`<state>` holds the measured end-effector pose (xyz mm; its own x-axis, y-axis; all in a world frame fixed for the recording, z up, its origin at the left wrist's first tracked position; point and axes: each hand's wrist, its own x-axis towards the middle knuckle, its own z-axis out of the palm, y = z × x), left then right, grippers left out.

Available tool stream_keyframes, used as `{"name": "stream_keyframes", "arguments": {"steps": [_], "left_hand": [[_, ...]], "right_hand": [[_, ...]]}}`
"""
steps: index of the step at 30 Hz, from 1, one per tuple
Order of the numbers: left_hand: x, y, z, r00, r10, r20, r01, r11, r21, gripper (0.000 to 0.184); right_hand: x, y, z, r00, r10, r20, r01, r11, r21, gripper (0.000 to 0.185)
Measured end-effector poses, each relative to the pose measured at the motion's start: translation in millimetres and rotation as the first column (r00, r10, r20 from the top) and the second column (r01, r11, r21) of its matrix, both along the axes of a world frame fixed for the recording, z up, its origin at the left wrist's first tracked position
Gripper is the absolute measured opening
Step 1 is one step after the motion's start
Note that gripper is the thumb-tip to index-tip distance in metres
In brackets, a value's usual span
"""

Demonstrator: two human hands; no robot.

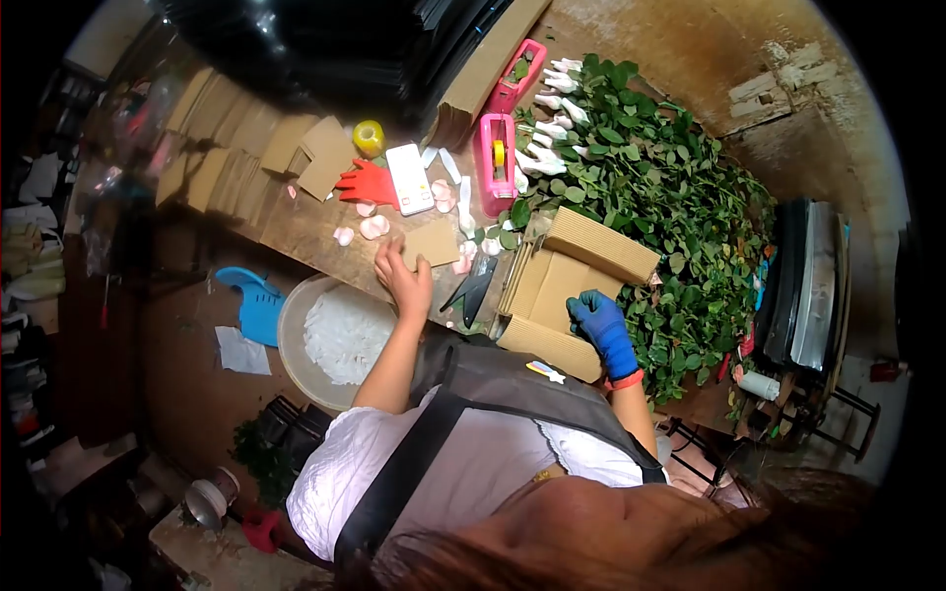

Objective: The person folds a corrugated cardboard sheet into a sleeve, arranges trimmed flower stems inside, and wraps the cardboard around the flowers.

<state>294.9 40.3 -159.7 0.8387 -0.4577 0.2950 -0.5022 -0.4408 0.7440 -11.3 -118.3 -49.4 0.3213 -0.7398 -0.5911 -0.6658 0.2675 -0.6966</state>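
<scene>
My bare left hand (405,280) is at the table's front edge, its fingers and thumb curved around the corner of a small flat piece of cardboard (434,242). A blue glove covers my right hand (602,325), which is closed at the right side of an opened corrugated cardboard box (537,286); part of the grip is hidden. Between my hands lie dark-handled scissors (475,290). Pale pink petals (374,228) are scattered beyond my left hand, near a white phone-like device (409,178) and a red glove (367,184).
Leafy stems (680,217), with white-wrapped heads at the far end, pile up at the right. Two pink tape dispensers (496,163) stand behind the box. Cardboard stacks (222,158) occupy the back left. Below the edge sits a tub (293,340) of white material beside a blue plastic object (258,315).
</scene>
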Motion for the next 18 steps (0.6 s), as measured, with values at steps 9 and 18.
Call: {"name": "stream_keyframes", "arguments": {"steps": [9,18], "left_hand": [[-29,-18,54,0.902,-0.431,0.017,0.423,0.875,-0.235,0.024],[-24,-44,88,0.799,-0.596,0.079,0.584,0.739,-0.336,0.027]], "right_hand": [[7,-1,8,0.988,0.075,-0.133,-0.086,0.993,-0.079,0.032],[6,-2,16,0.911,0.231,-0.341,-0.343,0.884,-0.317,0.041]]}}
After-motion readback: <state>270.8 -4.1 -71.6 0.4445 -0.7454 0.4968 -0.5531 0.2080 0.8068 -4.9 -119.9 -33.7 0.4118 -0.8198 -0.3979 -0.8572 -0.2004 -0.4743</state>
